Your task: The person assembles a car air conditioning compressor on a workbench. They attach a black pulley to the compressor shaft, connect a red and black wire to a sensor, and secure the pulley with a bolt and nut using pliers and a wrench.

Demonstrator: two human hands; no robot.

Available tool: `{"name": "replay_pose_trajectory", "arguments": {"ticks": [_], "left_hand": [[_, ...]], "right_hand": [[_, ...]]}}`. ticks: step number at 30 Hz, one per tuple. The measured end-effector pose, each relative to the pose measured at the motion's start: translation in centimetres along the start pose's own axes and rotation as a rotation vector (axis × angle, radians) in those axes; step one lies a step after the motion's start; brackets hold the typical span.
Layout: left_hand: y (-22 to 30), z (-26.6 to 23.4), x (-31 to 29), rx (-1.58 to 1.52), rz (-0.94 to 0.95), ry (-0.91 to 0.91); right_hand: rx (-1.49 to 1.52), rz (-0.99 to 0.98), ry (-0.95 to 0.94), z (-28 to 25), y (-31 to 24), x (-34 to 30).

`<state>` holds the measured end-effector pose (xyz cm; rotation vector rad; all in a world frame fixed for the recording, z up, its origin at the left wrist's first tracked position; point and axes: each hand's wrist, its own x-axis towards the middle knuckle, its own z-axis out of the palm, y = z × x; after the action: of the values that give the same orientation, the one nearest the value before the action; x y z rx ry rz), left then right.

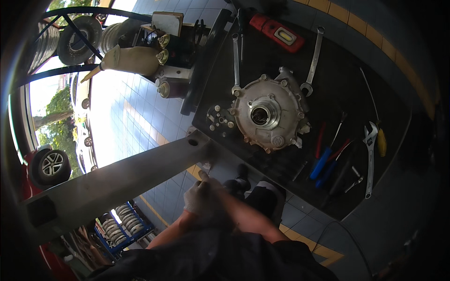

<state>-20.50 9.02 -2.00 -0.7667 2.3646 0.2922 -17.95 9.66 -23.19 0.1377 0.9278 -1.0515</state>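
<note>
In front of my body, off the near edge of the dark workbench, my two hands meet. My left hand (192, 197) wears a pale work glove, with its fingers curled in against my right hand; anything inside them is hidden. My right hand (214, 191) is blurred and partly covered, so its fingers do not show clearly. Beyond them on the bench lies a round metal housing (251, 129) with bolts around its rim and an open bore in the middle. Several loose bolts (220, 117) stand beside its left side. Neither hand touches the housing.
Two combination wrenches (314, 61) and a red work light (279, 33) lie behind the housing. To the right are blue-handled tools (320, 164), an adjustable wrench (370, 159) and a yellow-handled screwdriver (381, 140). A metal beam (126, 173) crosses at left, below spray cans (171, 89).
</note>
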Motion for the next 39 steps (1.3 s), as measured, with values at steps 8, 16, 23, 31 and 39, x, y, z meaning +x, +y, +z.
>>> {"name": "replay_pose_trajectory", "arguments": {"ticks": [8, 16, 23, 31, 39], "left_hand": [[-6.1, 4.3, -0.7, -0.461, -0.004, 0.120], [-8.0, 7.5, -0.1, -0.681, 0.014, 0.069], [-16.7, 17.8, 5.6, -0.807, 0.022, -0.234], [-33.8, 40.5, 21.2, -0.536, -0.223, -0.399], [-34.3, 61.8, 41.7, -0.335, 0.074, 0.016]], "right_hand": [[-0.626, -0.169, -0.060, -0.6, 0.7, -0.5], [0.335, 0.545, -0.111, -0.5, 0.6, 2.8], [-0.616, 0.122, 0.576, -11.8, 5.1, 9.1], [-0.738, 0.318, 0.889, -26.7, 12.6, 25.2], [-1.142, 0.165, 0.925, -32.6, 16.0, 44.0]]}}
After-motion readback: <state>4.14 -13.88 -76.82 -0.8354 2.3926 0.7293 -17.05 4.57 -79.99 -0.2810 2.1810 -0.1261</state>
